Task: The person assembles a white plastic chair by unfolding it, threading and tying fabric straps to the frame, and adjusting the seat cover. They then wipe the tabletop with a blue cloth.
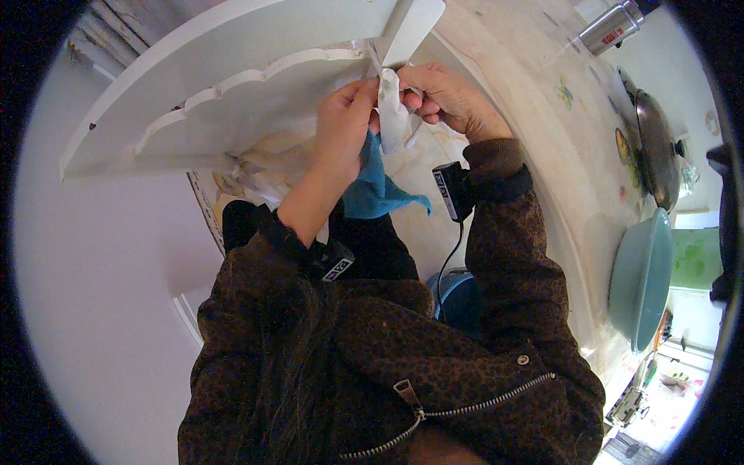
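Observation:
Both my hands meet at the far middle, beside the end of a white post (412, 31) of a white panelled furniture piece. Between them hangs a narrow, crumpled white strip (394, 116), which looks soft; its exact kind is unclear. My left hand (345, 124) is closed at the strip's left side, and a blue cloth (377, 186) hangs from under its fingers. From the right, my right hand (446, 93) pinches the strip near its upper end, fingers curled. The fingertips partly hide what lies between them.
A scalloped white board (256, 77) spans the upper left. Below my right forearm stands a blue bucket (459, 302). Along the right are a pale table (558, 139), a steel flask (612, 27), a lidded pan (657, 147) and a light-blue basin (642, 279). A black cable (443, 267) hangs by my right wrist.

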{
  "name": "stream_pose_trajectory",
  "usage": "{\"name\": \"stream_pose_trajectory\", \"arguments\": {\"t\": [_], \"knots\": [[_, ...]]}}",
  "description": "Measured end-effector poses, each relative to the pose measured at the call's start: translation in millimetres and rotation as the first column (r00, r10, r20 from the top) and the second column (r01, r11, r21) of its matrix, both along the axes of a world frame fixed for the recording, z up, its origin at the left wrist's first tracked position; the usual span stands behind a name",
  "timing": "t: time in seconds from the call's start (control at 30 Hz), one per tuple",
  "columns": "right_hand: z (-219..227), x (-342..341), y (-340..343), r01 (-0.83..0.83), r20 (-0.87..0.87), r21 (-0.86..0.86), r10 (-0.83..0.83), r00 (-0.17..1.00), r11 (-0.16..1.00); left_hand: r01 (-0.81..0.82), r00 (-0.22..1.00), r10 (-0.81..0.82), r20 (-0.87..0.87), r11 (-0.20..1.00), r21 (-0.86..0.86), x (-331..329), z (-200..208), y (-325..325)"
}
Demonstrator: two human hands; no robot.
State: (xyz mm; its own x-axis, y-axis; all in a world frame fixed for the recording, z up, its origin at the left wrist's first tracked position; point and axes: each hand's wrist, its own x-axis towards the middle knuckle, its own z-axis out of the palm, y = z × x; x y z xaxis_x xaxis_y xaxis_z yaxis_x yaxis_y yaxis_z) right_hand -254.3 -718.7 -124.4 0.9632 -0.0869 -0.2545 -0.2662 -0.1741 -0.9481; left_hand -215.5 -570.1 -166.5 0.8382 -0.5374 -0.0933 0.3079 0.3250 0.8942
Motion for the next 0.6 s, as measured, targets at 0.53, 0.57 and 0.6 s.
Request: {"name": "stream_pose_trajectory", "arguments": {"t": [0.53,0.57,0.6], "knots": [[-3,-8,0,0.040,0.074,-0.010,-0.039,0.997,0.999,0.184,0.977,-0.206,-0.058,0.946,-0.267,0,-9,2],[-4,-8,-1,0.027,0.111,0.001,-0.027,0.993,1.000,0.157,0.978,-0.191,-0.083,0.939,-0.307,-4,-8,1],[-4,-8,-2,0.037,0.126,0.028,-0.040,0.991,0.999,0.129,0.979,-0.176,-0.107,0.929,-0.346,-7,-7,0]]}}
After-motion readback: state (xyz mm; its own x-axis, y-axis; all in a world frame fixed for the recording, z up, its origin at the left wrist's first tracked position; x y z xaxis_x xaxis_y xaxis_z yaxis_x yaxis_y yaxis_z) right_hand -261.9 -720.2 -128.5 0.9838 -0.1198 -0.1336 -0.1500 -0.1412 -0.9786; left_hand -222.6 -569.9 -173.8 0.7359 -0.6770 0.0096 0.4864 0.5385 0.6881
